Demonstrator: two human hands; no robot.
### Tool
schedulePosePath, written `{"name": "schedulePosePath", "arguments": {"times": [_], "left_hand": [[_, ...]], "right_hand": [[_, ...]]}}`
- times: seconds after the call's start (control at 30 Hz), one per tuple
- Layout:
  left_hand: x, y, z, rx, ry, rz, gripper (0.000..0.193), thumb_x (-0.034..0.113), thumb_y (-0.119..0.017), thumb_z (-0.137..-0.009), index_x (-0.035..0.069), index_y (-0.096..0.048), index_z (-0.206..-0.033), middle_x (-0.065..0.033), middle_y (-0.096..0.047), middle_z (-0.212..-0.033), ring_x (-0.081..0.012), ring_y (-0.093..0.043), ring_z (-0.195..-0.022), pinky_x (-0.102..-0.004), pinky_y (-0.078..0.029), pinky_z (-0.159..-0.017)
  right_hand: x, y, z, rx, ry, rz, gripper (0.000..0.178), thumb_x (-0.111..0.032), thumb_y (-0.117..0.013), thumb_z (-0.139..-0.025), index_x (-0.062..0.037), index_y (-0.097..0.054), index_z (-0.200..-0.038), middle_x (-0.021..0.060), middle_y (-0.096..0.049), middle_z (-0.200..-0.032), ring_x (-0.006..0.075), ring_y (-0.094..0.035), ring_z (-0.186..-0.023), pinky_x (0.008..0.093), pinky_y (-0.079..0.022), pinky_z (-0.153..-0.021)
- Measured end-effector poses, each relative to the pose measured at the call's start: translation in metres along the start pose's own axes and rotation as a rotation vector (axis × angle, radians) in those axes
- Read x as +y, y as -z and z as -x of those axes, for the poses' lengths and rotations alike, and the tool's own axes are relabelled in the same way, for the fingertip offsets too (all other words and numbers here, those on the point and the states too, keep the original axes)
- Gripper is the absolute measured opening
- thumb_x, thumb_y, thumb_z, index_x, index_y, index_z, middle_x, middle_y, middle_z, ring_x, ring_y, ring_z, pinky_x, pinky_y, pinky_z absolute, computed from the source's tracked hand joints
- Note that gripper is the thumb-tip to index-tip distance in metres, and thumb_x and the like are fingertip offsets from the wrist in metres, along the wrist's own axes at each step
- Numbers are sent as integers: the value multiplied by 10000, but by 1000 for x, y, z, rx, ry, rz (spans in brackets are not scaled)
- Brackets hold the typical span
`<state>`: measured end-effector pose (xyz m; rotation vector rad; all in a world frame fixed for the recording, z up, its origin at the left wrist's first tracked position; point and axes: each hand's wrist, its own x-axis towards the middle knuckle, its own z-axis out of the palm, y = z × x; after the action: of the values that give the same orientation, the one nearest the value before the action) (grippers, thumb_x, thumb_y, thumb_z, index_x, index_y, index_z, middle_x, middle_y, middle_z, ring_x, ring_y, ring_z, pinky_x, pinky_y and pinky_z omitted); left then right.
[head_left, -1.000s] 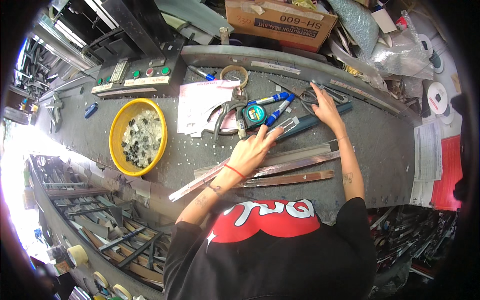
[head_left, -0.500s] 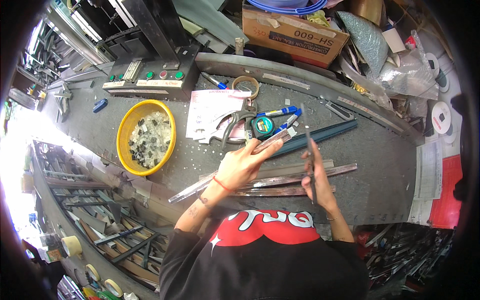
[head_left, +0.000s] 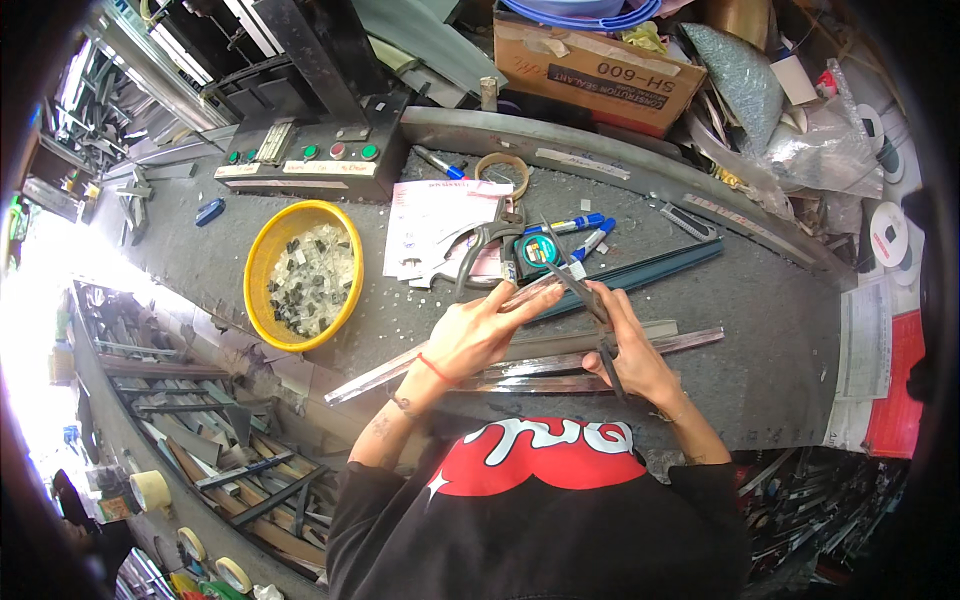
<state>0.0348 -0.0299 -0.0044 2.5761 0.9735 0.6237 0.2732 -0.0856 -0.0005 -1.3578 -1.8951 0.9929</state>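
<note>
My left hand (head_left: 472, 333) is closed around a long, shiny strip wrapped in clear film (head_left: 368, 376), which slants from lower left up to its end beside the tape measure (head_left: 538, 250). In my right hand (head_left: 640, 358) is a pair of dark scissors (head_left: 585, 298), its blades spread at the strip's far end. Whether the blades touch the strip, I cannot tell. Below both hands lie more shiny strips (head_left: 650, 345) and a grey one. Dark blue-green strips (head_left: 660, 270) lie just beyond the scissors.
A yellow basket (head_left: 254, 304) of small clear and black pieces stands at left. Papers (head_left: 425, 215), a grey-handled tool (head_left: 478, 255), blue markers (head_left: 570, 222), a tape roll (head_left: 503, 160) and a utility knife (head_left: 690, 222) lie farther back. Behind are a machine with buttons (head_left: 310, 170) and a cardboard box (head_left: 600, 75).
My right hand has moved left with the scissors, bringing the now parted blades to the strip's end. My left hand keeps its hold on the strip. The whole view has shifted slightly.
</note>
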Motion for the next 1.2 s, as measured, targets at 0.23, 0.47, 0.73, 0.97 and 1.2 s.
{"name": "schedulePosePath", "arguments": {"times": [0.23,0.47,0.73,0.97,1.2], "left_hand": [[2,6,-1,-30,-37,16,636,19,-569,-749,250,-445,-1329,-58,-530,-875,-230,-580,-610,-329,-532,-523],[-3,2,-5,-23,-75,0,647,23,-581,-745,255,-440,-1332,-44,-577,-939,-208,-581,-617,-316,-536,-517],[2,1,-17,-54,-66,-24,634,46,-580,-773,274,-413,-1340,-57,-536,-872,-239,-587,-579,-337,-523,-494],[-15,-11,-23,-81,38,73,560,76,-575,-803,295,-459,-1306,-83,-550,-863,-294,-603,-615,-383,-515,-526],[28,-54,-28,-248,-99,211,509,188,-609,-798,268,-488,-1286,-105,-562,-885,-285,-605,-683,-376,-509,-572]], "right_hand": [[10,1,0,-10,87,62,862,-429,-744,-691,-42,-311,-1327,210,-486,-1085,423,-543,-948,452,-443,-789],[21,-5,1,71,43,66,702,-279,-736,-730,-23,-370,-1272,226,-521,-1090,425,-556,-960,421,-463,-789],[13,0,-3,158,58,42,528,-287,-664,-806,-8,-436,-1193,139,-537,-937,263,-555,-830,342,-445,-708],[33,9,5,153,-109,-222,349,-273,-626,-861,-47,-505,-1097,-15,-435,-679,74,-394,-583,252,-360,-542],[69,66,45,496,-205,-61,429,-371,-541,-905,-39,-537,-1177,-67,-410,-617,18,-395,-496,190,-335,-449]]}}
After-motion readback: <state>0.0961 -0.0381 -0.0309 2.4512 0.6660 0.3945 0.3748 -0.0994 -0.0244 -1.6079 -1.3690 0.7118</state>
